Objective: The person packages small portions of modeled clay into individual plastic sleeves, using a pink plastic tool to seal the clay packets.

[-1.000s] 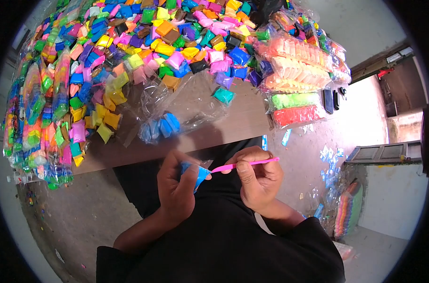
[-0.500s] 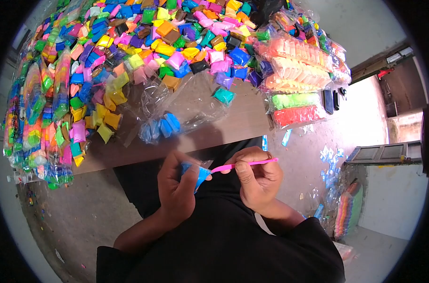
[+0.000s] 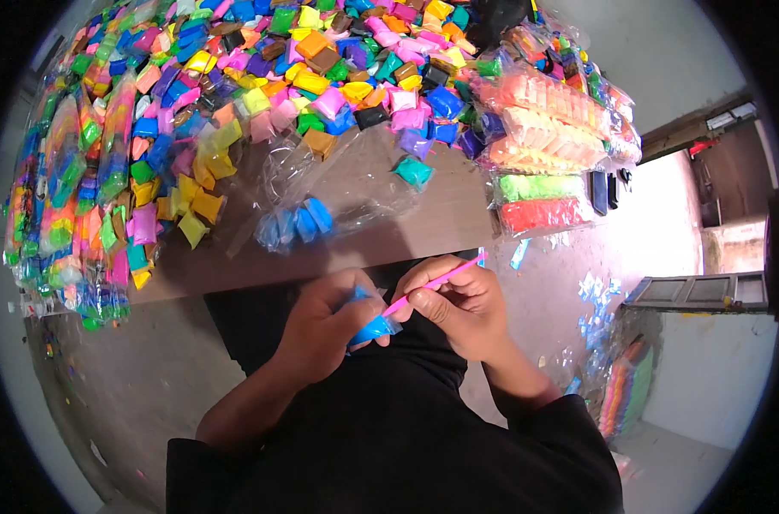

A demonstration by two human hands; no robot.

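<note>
Hands (image 3: 321, 330) near table (image 3: 445, 218) of packets (image 3: 313, 44)

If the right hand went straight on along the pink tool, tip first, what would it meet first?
Probably the blue packet in the left hand: the pink tool in the right hand slants toward it, though one view leaves depth unclear.
</note>
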